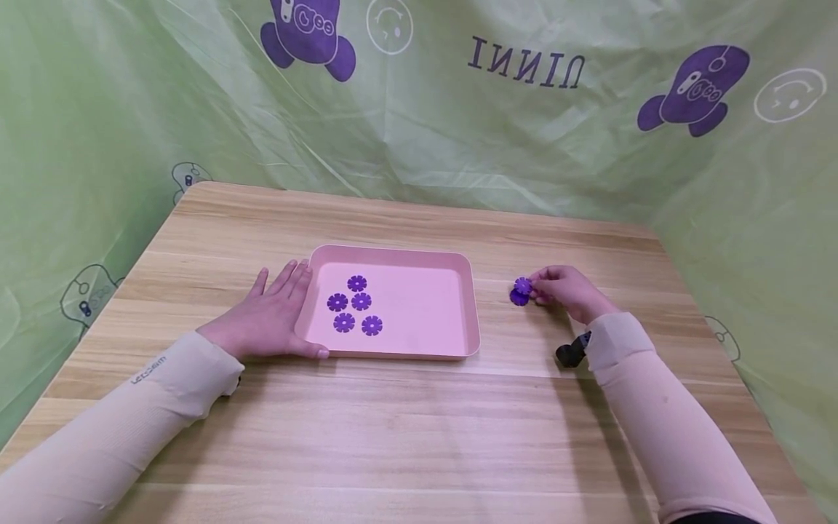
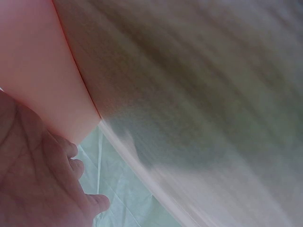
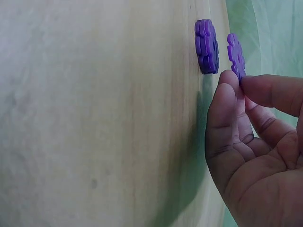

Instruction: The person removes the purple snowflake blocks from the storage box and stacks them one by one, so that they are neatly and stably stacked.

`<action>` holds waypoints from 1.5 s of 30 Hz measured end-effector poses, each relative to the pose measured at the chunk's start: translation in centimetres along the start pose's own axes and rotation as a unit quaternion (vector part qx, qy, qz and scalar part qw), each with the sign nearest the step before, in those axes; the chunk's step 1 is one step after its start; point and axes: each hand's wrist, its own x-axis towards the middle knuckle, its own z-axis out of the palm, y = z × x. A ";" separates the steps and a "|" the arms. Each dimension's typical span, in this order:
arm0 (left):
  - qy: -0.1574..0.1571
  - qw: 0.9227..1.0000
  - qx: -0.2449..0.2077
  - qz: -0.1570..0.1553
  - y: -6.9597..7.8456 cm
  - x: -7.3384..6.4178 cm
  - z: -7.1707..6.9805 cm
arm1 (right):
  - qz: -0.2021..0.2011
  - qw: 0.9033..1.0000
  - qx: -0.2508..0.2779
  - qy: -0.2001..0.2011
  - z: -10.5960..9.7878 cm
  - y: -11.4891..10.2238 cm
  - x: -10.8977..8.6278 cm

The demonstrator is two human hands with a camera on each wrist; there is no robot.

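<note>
A purple notched disc (image 1: 523, 284) is pinched between the thumb and fingertip of the right hand (image 1: 571, 292), and we see it held just above a small stack of similar discs (image 1: 519, 298), with a gap between the two in the right wrist view. We look down on a wooden table (image 1: 406, 437) with pale, streaky grain and rounded far corners. Around its far side and both flanks we find a creased, light green sheet (image 1: 445, 138) printed with purple figures, white winking faces and purple lettering. On the table, left of the stack and well apart from it, we have a shallow pink tray (image 1: 419, 306) with upright walls and rounded corners. Inside we count five purple discs (image 1: 343, 327), lying flat and close together in its left half. The stack sits outside the tray, on the wood beyond its right wall; we cannot tell exactly how many discs it contains. At the tray's left side we see the left hand (image 1: 271, 320), fingers straight and thumb stretched along the near left corner, touching the wall and gripping nothing. Both forearms wear pale sleeves, and near the right cuff we notice a black object (image 1: 572, 354).
</note>
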 end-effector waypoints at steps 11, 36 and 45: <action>-0.004 1.000 -0.002 -0.005 0.1 0.0 0.0 | -0.003 1.000 0.013 -0.026 -0.3 0.6 -0.2; -0.005 1.000 0.000 -0.006 0.0 0.2 -0.1 | 0.008 0.999 -0.035 -0.033 -0.3 0.5 0.2; -0.005 1.000 0.000 -0.007 -0.1 0.2 0.1 | 0.001 0.999 -0.029 -0.028 0.0 0.4 0.0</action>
